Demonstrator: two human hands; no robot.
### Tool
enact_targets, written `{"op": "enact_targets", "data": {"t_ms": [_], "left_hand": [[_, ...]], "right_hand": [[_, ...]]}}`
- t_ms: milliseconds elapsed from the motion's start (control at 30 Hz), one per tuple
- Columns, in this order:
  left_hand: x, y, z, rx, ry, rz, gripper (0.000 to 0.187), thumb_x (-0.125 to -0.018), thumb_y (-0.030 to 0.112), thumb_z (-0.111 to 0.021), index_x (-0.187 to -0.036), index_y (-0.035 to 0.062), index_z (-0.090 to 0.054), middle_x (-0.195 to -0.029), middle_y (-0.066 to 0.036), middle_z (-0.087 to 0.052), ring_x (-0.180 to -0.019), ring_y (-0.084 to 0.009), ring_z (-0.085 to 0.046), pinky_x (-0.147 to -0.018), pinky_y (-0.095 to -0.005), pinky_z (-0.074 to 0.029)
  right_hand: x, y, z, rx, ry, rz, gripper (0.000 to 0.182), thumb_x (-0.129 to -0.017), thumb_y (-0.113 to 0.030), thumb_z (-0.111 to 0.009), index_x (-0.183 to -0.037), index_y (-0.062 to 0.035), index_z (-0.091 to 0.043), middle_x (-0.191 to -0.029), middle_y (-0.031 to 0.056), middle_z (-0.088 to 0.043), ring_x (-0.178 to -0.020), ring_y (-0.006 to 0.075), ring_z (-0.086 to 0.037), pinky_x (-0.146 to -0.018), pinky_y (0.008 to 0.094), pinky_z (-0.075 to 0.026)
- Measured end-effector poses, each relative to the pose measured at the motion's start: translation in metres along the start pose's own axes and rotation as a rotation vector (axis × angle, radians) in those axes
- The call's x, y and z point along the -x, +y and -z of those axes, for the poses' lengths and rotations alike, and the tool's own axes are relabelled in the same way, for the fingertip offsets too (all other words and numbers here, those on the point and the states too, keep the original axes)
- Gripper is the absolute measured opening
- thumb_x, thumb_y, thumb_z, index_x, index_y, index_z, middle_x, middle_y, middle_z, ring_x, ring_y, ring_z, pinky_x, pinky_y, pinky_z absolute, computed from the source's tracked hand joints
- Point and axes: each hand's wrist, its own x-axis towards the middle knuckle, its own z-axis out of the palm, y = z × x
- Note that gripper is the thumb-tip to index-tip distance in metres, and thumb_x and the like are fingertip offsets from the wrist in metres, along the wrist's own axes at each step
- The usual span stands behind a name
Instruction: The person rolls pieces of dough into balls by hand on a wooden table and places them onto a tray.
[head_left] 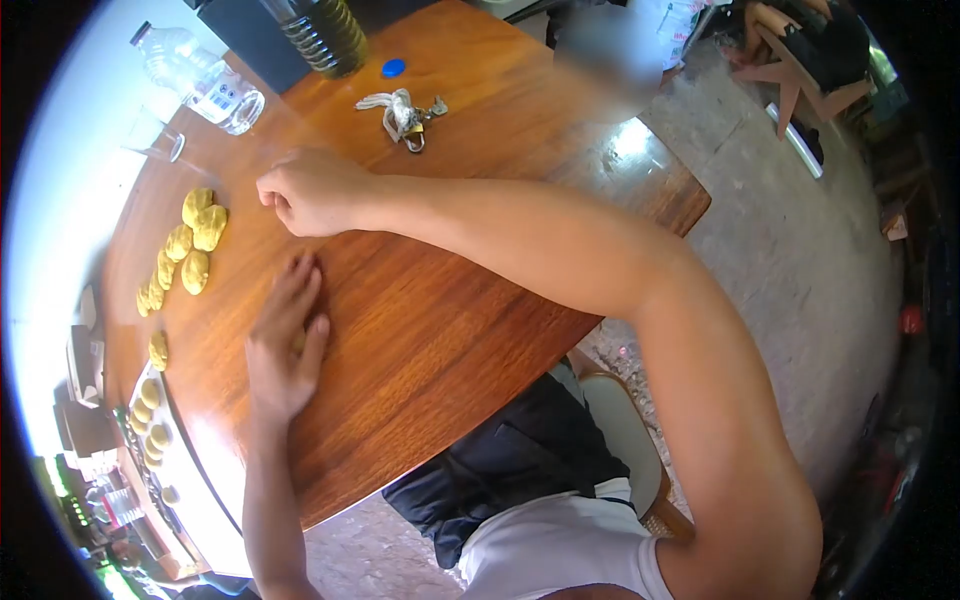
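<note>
My left hand (285,345) rests palm down on the wooden table (430,340), fingers stretched forward and the thumb set apart. A small yellowish patch shows between thumb and fingers, too hidden to identify. Just beyond it, my right hand (315,192) is curled into a fist over the tabletop, and its inside is hidden. Several yellow lumps (209,228) lie in a loose row to the left of both hands. One separate yellow lump (158,350) sits nearer the table's left edge. Neither hand touches these lumps.
A clear bottle (215,95) and a clear cup (155,137) stand at the back left. A large dark-liquid bottle (325,35), blue cap (393,68) and keys with a padlock (405,120) are farther back. A white tray (195,450) holds yellow rounds. Another person sits back right.
</note>
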Motion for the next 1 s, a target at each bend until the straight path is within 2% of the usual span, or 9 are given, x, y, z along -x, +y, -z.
{"op": "enact_targets", "data": {"t_ms": [133, 200, 267, 467, 533, 667, 767, 867, 1000], "left_hand": [[0.082, 0.028, 0.007, 0.001, -0.059, 0.15, 0.042, -0.093, 0.0, -0.059, -0.134, -0.0081, -0.063, -0.147, -0.025, -0.057, -0.144, -0.0401, -0.048, -0.121, -0.0478, -0.035], [0.123, 0.012, 0.007, -0.099, 0.04, 0.172, 0.04, -0.095, 0.0, -0.058, -0.133, -0.0071, -0.064, -0.145, -0.027, -0.058, -0.141, -0.0403, -0.051, -0.119, -0.0488, -0.038], [0.126, -0.011, 0.017, -0.122, 0.048, 0.184, 0.038, -0.096, 0.0, -0.057, -0.133, -0.0064, -0.065, -0.143, -0.028, -0.059, -0.138, -0.0415, -0.054, -0.117, -0.0491, -0.041], [0.018, -0.034, 0.01, -0.106, 0.14, 0.159, 0.049, -0.096, 0.009, -0.057, -0.143, -0.006, -0.057, -0.153, -0.026, -0.051, -0.148, -0.0401, -0.042, -0.124, -0.0458, -0.029], [-0.005, -0.016, 0.001, -0.088, 0.063, 0.019, 0.05, -0.095, 0.008, -0.057, -0.143, -0.0058, -0.056, -0.152, -0.025, -0.052, -0.147, -0.0408, -0.043, -0.124, -0.0452, -0.03], [0.018, 0.015, 0.0, -0.021, -0.003, -0.031, 0.049, -0.094, 0.006, -0.057, -0.141, -0.0059, -0.058, -0.151, -0.026, -0.053, -0.148, -0.0415, -0.042, -0.124, -0.047, -0.029], [0.075, 0.03, 0.004, -0.027, -0.028, 0.011, 0.047, -0.089, 0.004, -0.062, -0.134, -0.0069, -0.063, -0.145, -0.024, -0.059, -0.142, -0.0414, -0.049, -0.122, -0.0489, -0.035], [0.12, 0.005, 0.013, -0.133, 0.06, 0.15, 0.044, -0.09, 0.003, -0.06, -0.131, -0.0118, -0.063, -0.141, -0.029, -0.06, -0.136, -0.0438, -0.056, -0.12, -0.049, -0.037], [0.075, -0.04, 0.024, -0.178, 0.114, 0.19, 0.048, -0.092, 0.002, -0.057, -0.138, -0.0083, -0.06, -0.151, -0.026, -0.052, -0.144, -0.0431, -0.046, -0.121, -0.0477, -0.035]], "right_hand": [[0.002, -0.005, -0.003, 0.056, -0.029, 0.047, 0.006, -0.084, -0.008, -0.064, -0.083, -0.0082, -0.07, -0.085, 0.0107, -0.07, -0.091, 0.0334, -0.067, -0.081, 0.0457, -0.054], [0.003, -0.005, -0.001, 0.098, -0.061, 0.099, 0.006, -0.084, -0.009, -0.064, -0.082, -0.008, -0.07, -0.084, 0.0103, -0.07, -0.091, 0.0331, -0.067, -0.081, 0.0457, -0.054], [0.005, -0.005, -0.005, 0.141, -0.092, 0.179, 0.006, -0.083, -0.01, -0.064, -0.08, -0.0082, -0.069, -0.084, 0.0094, -0.07, -0.091, 0.0323, -0.067, -0.082, 0.0457, -0.054], [0.003, -0.005, -0.005, 0.145, -0.083, 0.185, 0.006, -0.082, -0.01, -0.065, -0.078, -0.008, -0.069, -0.082, 0.0094, -0.069, -0.091, 0.0333, -0.067, -0.081, 0.0448, -0.054], [0.005, -0.007, -0.001, 0.15, -0.064, 0.18, 0.006, -0.081, -0.01, -0.065, -0.078, -0.0082, -0.07, -0.082, 0.0093, -0.069, -0.091, 0.0332, -0.067, -0.08, 0.0446, -0.054], [0.005, -0.004, -0.004, 0.15, -0.074, 0.199, 0.007, -0.082, -0.01, -0.064, -0.077, -0.0092, -0.07, -0.082, 0.0084, -0.069, -0.089, 0.0321, -0.067, -0.077, 0.0445, -0.055], [0.005, -0.005, -0.002, 0.14, -0.092, 0.207, 0.009, -0.083, -0.011, -0.063, -0.077, -0.0096, -0.069, -0.082, 0.0079, -0.069, -0.088, 0.0318, -0.066, -0.077, 0.0444, -0.055], [0.006, -0.006, 0.0, 0.169, -0.113, 0.214, 0.01, -0.084, -0.012, -0.062, -0.077, -0.0097, -0.07, -0.082, 0.0076, -0.069, -0.088, 0.0321, -0.066, -0.076, 0.0443, -0.056], [0.0, -0.007, -0.006, 0.18, -0.144, 0.177, 0.009, -0.084, -0.012, -0.063, -0.077, -0.0101, -0.07, -0.082, 0.007, -0.069, -0.088, 0.0319, -0.066, -0.075, 0.0448, -0.056]]}}
